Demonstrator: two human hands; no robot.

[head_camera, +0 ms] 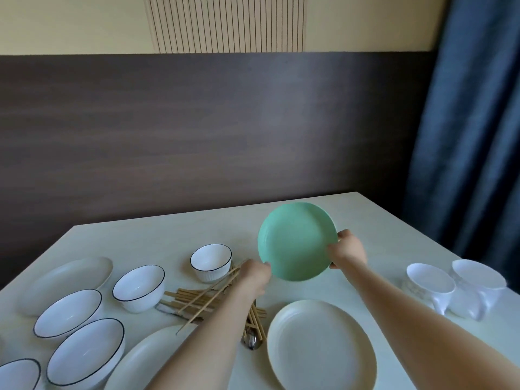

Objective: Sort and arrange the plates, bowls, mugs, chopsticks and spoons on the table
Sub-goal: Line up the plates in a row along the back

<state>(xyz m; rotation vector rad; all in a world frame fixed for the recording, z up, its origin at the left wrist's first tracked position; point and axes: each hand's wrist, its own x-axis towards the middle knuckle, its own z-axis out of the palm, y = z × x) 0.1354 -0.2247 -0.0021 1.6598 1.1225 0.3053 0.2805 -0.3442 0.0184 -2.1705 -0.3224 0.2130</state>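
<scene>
Both hands, left hand [254,273] and right hand [349,249], pinch the round green plastic plate [297,240], tilted above the worktop [168,237]; a slipping rim could drop it onto the cream oval plate [320,347].

On the table [174,235], bowls [84,333] and a plate [70,280] lie left, with one small bowl [211,261] farther back. Chopsticks [197,301] are heaped in the middle, a spoon [251,340] among them. Another plate [320,344] lies just right of the heap, two mugs [455,288] far right. Both hands [349,249] hold a plate [295,240] tilted above the table, behind the heap
</scene>
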